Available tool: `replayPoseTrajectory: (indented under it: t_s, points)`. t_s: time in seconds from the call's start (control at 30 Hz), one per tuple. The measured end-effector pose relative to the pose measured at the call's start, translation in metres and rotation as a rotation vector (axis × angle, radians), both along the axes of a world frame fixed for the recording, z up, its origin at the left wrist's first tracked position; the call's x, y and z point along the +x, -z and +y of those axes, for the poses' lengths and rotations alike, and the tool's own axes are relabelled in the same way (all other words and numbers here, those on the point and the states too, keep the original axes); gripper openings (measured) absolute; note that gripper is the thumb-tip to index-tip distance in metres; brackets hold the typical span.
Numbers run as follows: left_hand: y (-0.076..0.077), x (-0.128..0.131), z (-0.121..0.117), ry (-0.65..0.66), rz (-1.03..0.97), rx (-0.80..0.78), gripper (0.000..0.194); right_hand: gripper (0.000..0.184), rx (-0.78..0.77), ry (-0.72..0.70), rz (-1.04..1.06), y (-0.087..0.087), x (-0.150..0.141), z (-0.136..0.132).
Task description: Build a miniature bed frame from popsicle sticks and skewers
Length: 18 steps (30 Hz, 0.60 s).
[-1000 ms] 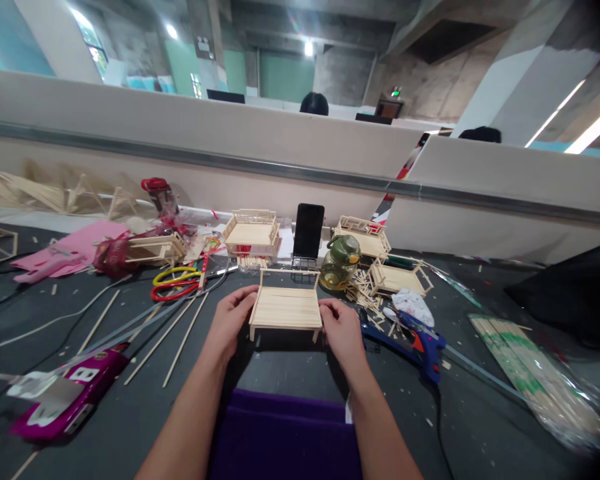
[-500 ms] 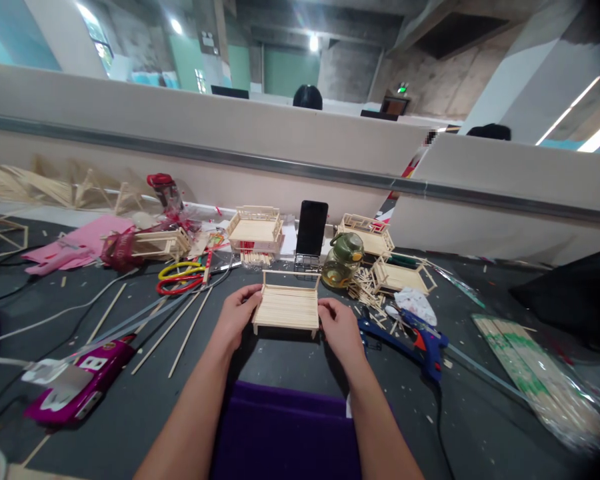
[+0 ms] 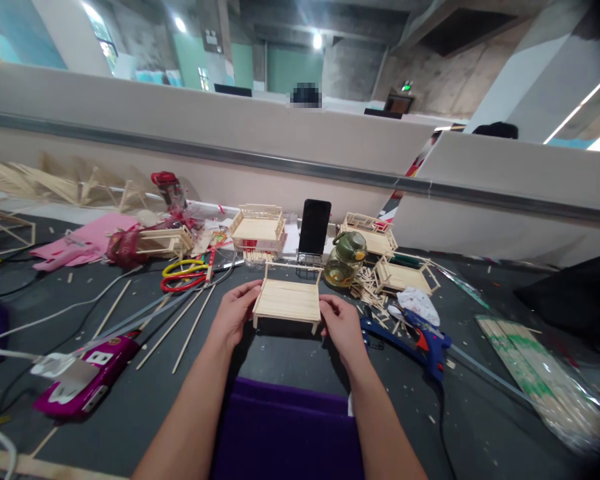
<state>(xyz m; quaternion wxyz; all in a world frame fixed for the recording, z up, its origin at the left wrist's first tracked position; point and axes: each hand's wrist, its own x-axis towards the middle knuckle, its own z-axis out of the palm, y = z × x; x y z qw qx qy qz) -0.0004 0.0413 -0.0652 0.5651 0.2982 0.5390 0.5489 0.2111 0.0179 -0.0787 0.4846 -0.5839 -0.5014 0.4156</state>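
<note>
A small model bench [image 3: 289, 300] made of pale wooden sticks is between my hands, with short legs and a thin raised rail along its far side. My left hand [image 3: 236, 311] grips its left end, thumb and fingers closed at the edge. At the opposite end, my right hand [image 3: 341, 323] pinches the right edge. Parts of the fingertips are hidden behind the bench. A dark phone [image 3: 315, 227] stands upright on a wire stand just beyond it, and a green-lidded bottle [image 3: 347, 259] is to the right of the phone.
A blue glue gun [image 3: 433, 343] lies right of my right hand, near loose stick pieces [image 3: 371, 291]. Other stick models [image 3: 258, 227] stand along the partition. Bagged sticks [image 3: 537, 373] lie far right. Left are scissors [image 3: 184, 275], long sticks [image 3: 193, 330] and a purple power strip [image 3: 87, 383].
The bench has tipped slightly in my hands, so more of its slatted top faces me. My grip at both ends is unchanged. The whole view has shifted a little.
</note>
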Motion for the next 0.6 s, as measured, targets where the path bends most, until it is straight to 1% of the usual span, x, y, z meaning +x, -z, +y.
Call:
replayPoseTrajectory:
  t_s: [0.13, 0.37, 0.6]
  points:
    - [0.003, -0.001, 0.002, -0.020, 0.088, 0.005, 0.054, 0.039, -0.001, 0.000, -0.004, 0.006, -0.006, 0.001]
    - [0.006, 0.000, 0.001, -0.043, 0.138, 0.009, 0.052, 0.042, 0.005, -0.012, 0.017, 0.017, -0.007, 0.003]
    - [0.002, 0.000, -0.002, -0.010, 0.173, -0.009, 0.047, 0.042, -0.005, -0.012, 0.023, 0.017, -0.007, 0.004]
